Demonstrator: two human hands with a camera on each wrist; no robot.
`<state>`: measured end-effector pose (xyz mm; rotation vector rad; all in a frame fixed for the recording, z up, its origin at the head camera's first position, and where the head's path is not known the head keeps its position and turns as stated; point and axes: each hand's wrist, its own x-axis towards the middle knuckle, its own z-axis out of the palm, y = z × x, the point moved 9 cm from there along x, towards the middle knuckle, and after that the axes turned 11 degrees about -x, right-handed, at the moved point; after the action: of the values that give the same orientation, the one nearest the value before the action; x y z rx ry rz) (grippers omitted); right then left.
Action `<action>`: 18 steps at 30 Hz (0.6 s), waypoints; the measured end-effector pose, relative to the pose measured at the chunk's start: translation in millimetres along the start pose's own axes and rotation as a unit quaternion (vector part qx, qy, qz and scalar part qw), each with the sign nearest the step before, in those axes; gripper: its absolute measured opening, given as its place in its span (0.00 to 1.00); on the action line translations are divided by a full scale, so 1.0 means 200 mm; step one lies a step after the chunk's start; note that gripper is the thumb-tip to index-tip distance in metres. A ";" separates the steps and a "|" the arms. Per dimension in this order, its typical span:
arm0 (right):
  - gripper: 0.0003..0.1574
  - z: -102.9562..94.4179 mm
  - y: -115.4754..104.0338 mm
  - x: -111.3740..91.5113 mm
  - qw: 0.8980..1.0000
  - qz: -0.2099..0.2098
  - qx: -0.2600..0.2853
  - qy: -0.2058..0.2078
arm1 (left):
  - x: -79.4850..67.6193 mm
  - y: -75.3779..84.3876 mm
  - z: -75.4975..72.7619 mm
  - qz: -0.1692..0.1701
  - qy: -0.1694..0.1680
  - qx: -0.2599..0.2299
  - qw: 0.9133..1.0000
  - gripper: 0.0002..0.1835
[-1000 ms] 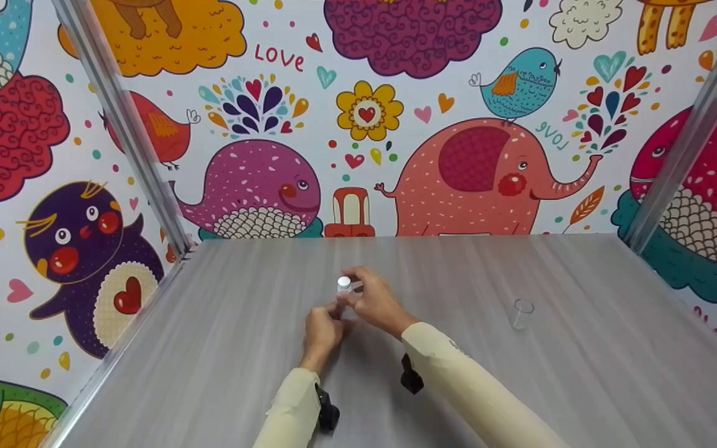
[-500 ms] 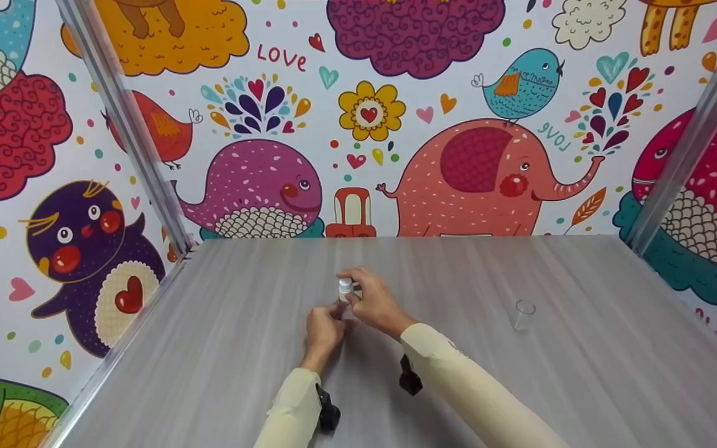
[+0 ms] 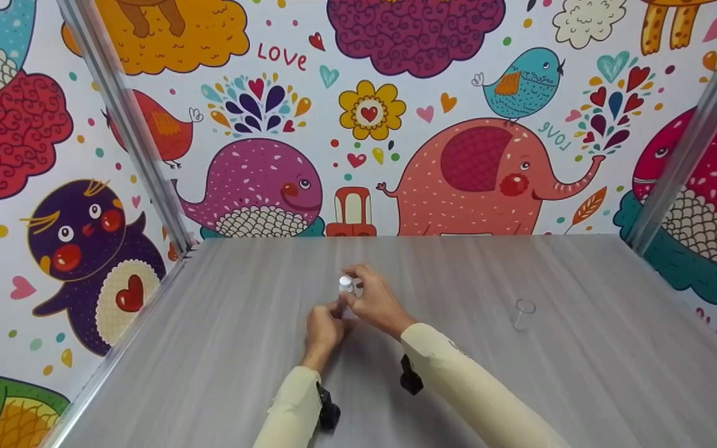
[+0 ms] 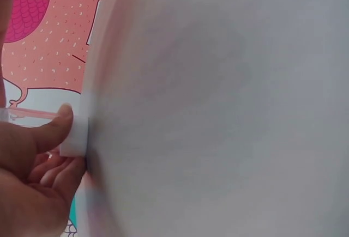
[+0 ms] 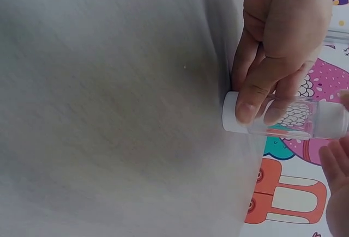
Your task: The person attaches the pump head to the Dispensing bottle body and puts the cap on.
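Cartoon-printed wall panels [image 3: 368,62] enclose a gray wood-grain table [image 3: 209,348]. Head view: a bottle [image 3: 346,287] stands at frame center, long axis near vertical, white cap [image 3: 346,280] uppermost; the hands hide its lower part. Legible wall lettering reads "LOVE" [image 3: 282,56] at upper left, with a mirrored copy right of center. The left hand [image 3: 324,333] reaches up from the lower center, its fingers meeting at the bottle's lower portion. The right hand [image 3: 378,303] extends diagonally from the lower right, thumb in front of the cap and a finger behind it. Both forearms wear pale yellow sleeves [image 3: 477,386] with black wrist units [image 3: 328,407]. A clear cup [image 3: 524,315] stands upright at right, well apart from the hands.

Left wrist view: the bottle lies across the left edge, long axis horizontal, its white lower end [image 4: 79,134] pointing right toward the tabletop. The left hand grasps this end, thumb above, fingers curled below.

Right wrist view: the bottle spans the right half, axis nearly horizontal, cap pointing right, transparent body between. The left hand, from the top, clamps the lower end; the right hand, cropped at the right edge, pinches the cap.
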<state>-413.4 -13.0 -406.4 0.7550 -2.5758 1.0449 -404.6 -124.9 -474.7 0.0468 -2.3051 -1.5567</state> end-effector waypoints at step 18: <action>0.23 -0.01 0.02 0.00 1.000 -0.014 0.002 0.018 | 0.00 -0.01 0.00 -0.017 -0.005 0.001 1.000 0.06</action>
<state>-415.8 -9.8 -407.9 0.7641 -2.5269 1.0473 -404.2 -125.4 -476.5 0.0796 -2.3251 -1.5745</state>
